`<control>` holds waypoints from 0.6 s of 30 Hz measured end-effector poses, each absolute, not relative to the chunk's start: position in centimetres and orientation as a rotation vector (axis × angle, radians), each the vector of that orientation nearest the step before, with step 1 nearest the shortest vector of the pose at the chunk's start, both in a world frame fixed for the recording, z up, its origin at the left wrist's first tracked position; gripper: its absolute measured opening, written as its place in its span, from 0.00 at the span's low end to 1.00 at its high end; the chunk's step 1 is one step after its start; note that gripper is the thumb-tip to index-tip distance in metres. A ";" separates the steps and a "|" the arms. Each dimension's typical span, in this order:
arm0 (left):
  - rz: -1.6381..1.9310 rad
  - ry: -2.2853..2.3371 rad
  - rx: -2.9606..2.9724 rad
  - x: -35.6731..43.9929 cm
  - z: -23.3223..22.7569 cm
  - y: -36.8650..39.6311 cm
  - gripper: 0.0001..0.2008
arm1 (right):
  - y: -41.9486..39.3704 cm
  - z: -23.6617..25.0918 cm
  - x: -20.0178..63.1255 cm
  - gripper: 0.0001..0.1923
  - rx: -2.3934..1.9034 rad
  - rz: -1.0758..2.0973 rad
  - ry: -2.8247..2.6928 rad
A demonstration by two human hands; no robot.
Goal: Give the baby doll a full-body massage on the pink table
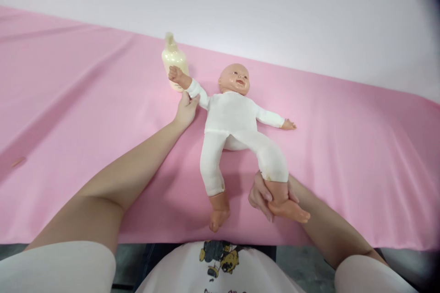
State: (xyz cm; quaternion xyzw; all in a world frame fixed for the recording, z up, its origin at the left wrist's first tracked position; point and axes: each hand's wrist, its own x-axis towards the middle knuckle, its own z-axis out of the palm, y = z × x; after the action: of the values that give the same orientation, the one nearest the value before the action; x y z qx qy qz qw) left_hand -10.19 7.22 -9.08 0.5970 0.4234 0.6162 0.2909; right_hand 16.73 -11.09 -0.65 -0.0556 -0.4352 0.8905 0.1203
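The pink surface (68,114) carries the doll (233,119), lying on its back near the middle; I would keep its body flat while handling the limbs. My right hand (266,197) is closed around its ankle, lifting that leg a little; my left hand (186,111) pinches the sleeve by the raised arm. The cream bottle (173,59) stands just behind that arm; a careless pull may knock it.

Light: bright, even, soft from above | Shadows: faint, short, on the pink tabletop (68,100) | Focus: sharp centre | Edges: wide-angle bending, dark blurred vignette far right corner
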 end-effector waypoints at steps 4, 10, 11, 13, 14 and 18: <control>1.605 1.094 1.741 -9.8 -8.2 6.1 0.25 | -11.1 -1.6 17.5 0.22 -0.049 2.635 -1.279; 1.526 1.095 2.095 -9.7 -6.4 4.4 0.23 | -11.4 -4.9 18.4 0.27 0.500 2.418 -1.137; 1.510 1.080 2.176 -9.6 -6.1 4.2 0.23 | -11.4 -5.2 18.6 0.26 0.383 2.380 -1.072; 1.445 1.049 2.345 -9.4 -5.7 3.7 0.22 | -11.5 -5.5 18.9 0.25 -0.011 2.320 -0.925; 1.397 1.028 2.429 -9.3 -5.5 3.5 0.21 | -11.5 -5.5 19.0 0.24 -0.211 2.281 -0.850; 1.254 0.937 2.638 -8.9 -5.0 2.8 0.21 | -11.5 -4.9 19.1 0.20 -0.599 2.156 -0.676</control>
State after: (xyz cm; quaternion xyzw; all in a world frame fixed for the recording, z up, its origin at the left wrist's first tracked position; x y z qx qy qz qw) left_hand -8.93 2.85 -4.96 0.8594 0.3052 0.4086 0.0372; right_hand 19.07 -11.49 -4.90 -0.2358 -0.2661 0.8487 0.3914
